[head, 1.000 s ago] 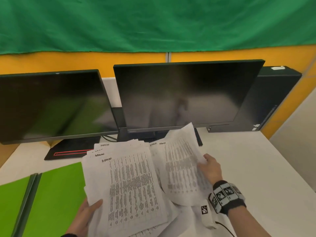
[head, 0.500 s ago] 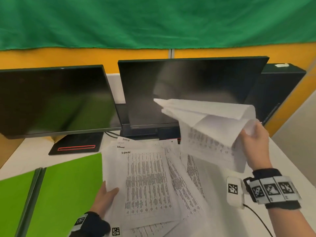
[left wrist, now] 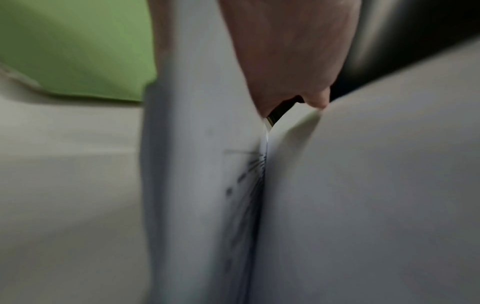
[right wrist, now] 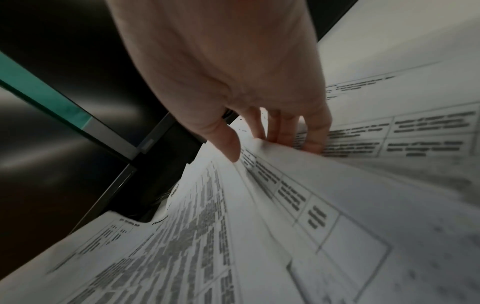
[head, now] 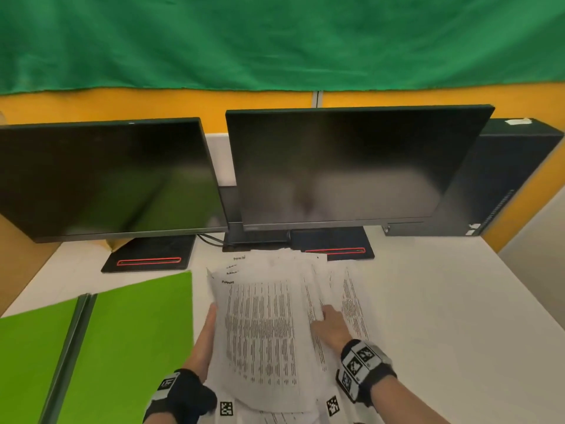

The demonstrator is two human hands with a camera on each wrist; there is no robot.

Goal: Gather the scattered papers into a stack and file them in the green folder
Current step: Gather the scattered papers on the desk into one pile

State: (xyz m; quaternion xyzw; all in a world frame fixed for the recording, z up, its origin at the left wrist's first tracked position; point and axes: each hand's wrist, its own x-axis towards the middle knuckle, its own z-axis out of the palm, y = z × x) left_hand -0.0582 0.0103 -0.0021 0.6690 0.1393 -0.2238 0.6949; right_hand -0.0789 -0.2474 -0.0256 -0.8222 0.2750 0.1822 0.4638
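A loose stack of printed papers [head: 260,328] lies in front of me on the white desk [head: 443,316], its sheets fanned at the far end. My left hand [head: 206,341] holds the stack's left edge, its fingers hidden under the sheets; the left wrist view is blurred and shows palm [left wrist: 285,57] against paper [left wrist: 202,164]. My right hand [head: 331,327] grips the right edge, thumb on top and fingers tucked beneath the sheets [right wrist: 259,205]. The green folder [head: 122,347] lies open flat to the left, touching the papers' left side.
Two dark monitors [head: 104,179] [head: 345,166] stand behind the papers, their black bases [head: 149,255] [head: 336,244] close to the stack's far edge. A black computer tower [head: 504,179] stands at the back right. The desk's right edge drops off at the far right.
My right hand, which held a bunch of sheets up in front of the monitor, has come down and laid them on the pile. The papers now sit closer together between both hands.
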